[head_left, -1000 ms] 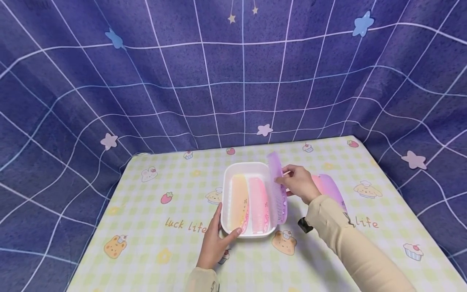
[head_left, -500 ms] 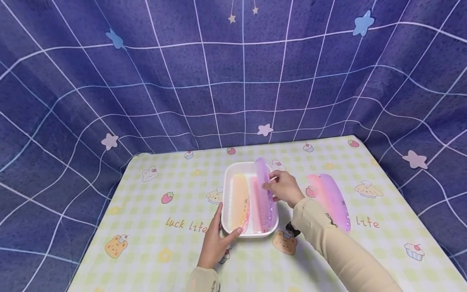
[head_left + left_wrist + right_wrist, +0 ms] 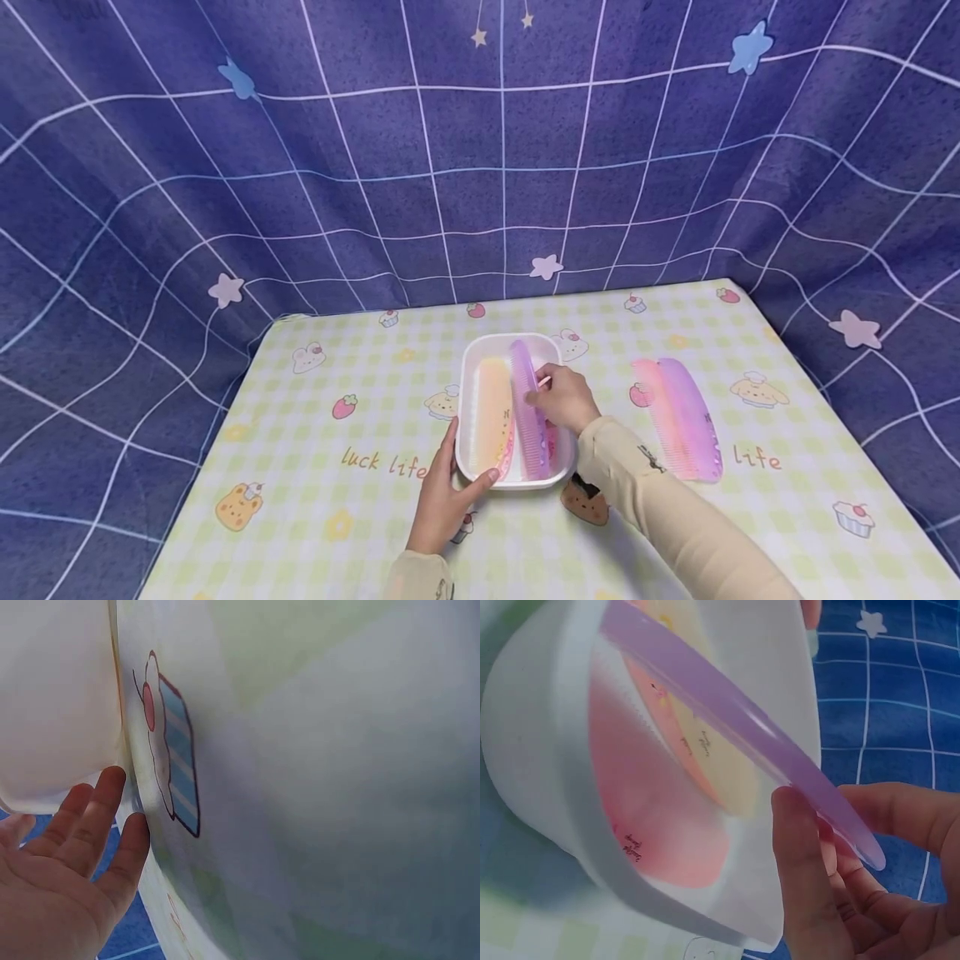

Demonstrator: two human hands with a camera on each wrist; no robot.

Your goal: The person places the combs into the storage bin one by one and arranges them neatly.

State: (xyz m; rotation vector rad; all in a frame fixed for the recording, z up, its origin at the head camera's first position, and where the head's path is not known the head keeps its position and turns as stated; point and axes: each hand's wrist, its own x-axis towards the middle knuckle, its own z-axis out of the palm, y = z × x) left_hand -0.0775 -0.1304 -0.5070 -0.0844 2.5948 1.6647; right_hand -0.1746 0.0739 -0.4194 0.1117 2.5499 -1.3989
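In the head view a white plastic box [image 3: 510, 338] stands on the table. A yellow-orange comb [image 3: 491, 404] lies flat along its left side. Beside it is a pink comb [image 3: 660, 825], mostly covered in the head view but plain in the right wrist view. My right hand [image 3: 566, 402] pinches a purple comb [image 3: 528, 417] between thumb and fingers, holding it tilted on edge inside the box, over the pink one. My left hand [image 3: 445, 507] rests against the box's near left corner, thumb at the near rim, its fingers fairly straight along the outer wall.
Right of the box a pink-to-purple comb [image 3: 684, 421] lies on the tablecloth [image 3: 300, 433], which carries green checks and printed cartoons. A dark blue curtain [image 3: 450, 208] with white grid lines and stars hangs behind and at both sides.
My right hand has carried the purple comb leftward from the box's right rim to inside it, over the pink comb. The left hand and the box have stayed in place.
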